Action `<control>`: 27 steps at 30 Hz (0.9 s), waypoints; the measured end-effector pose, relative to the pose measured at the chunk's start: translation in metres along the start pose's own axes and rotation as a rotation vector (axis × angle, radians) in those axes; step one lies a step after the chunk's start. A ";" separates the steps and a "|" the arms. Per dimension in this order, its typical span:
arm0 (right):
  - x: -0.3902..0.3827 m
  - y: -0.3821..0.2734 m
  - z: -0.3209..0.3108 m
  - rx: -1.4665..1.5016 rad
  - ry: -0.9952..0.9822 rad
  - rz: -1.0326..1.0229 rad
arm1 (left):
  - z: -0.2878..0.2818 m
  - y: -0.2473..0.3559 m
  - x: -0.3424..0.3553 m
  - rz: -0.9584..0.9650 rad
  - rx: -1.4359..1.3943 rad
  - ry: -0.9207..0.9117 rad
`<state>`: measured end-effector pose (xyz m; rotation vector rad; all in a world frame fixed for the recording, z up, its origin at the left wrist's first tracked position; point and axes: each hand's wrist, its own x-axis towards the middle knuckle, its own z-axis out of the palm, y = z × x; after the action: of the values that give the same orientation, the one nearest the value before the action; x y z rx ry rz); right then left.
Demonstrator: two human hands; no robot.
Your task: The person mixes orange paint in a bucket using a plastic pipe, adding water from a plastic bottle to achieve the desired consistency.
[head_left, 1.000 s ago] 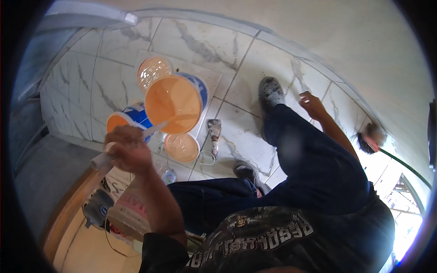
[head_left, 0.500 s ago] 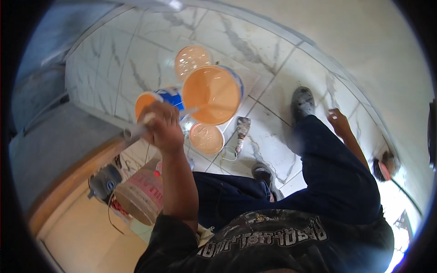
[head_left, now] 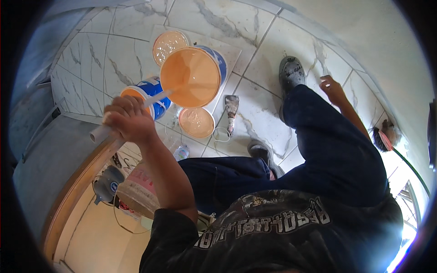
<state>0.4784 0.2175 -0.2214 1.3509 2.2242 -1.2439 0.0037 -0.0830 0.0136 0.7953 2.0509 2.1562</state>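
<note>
My left hand (head_left: 129,119) is closed around a white plastic pipe (head_left: 157,98). The pipe slants to the right, its far end inside a large bucket (head_left: 219,59) with peach paint in it. Beside that stands a smaller blue-and-white bucket (head_left: 154,86), partly behind my hand and the pipe. Two lids lie by the large bucket, a far lid (head_left: 169,47) and a near lid (head_left: 196,122), both wet with peach paint. My right hand (head_left: 334,92) hangs beyond my right knee, fingers loosely bent and apart, apparently with nothing in them.
A paint-caked flat tool (head_left: 231,113), brush or scraper, lies on the marbled tiles (head_left: 268,116). A clear bottle (head_left: 181,152) rests near my leg. At lower left a dirty pinkish bucket (head_left: 139,195) sits past a wooden edge (head_left: 75,186). A broom head (head_left: 384,137) is at right.
The view has shifted, so the buckets and floor sit higher and further left. My left hand has swung left with the pipe, whose end stays in the large bucket.
</note>
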 end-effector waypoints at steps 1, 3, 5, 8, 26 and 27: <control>0.000 -0.005 0.000 0.004 -0.011 0.000 | -0.001 0.006 -0.014 -0.027 -0.031 -0.052; 0.001 -0.016 0.003 -0.003 0.003 -0.026 | 0.011 0.011 -0.031 -0.052 -0.052 -0.095; 0.000 -0.007 0.006 0.001 -0.005 -0.025 | 0.039 0.005 -0.031 0.044 -0.172 -0.207; -0.002 0.008 0.010 0.018 -0.007 -0.042 | 0.060 -0.014 0.006 0.072 -0.262 -0.141; -0.003 -0.013 0.004 0.014 -0.014 -0.003 | 0.045 -0.013 0.023 0.124 -0.166 -0.153; -0.002 -0.012 0.005 0.030 -0.030 -0.005 | 0.028 -0.010 0.019 0.057 -0.146 -0.179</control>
<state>0.4683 0.2099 -0.2165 1.3300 2.1981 -1.2956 -0.0047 -0.0488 0.0101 0.9977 1.7843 2.1453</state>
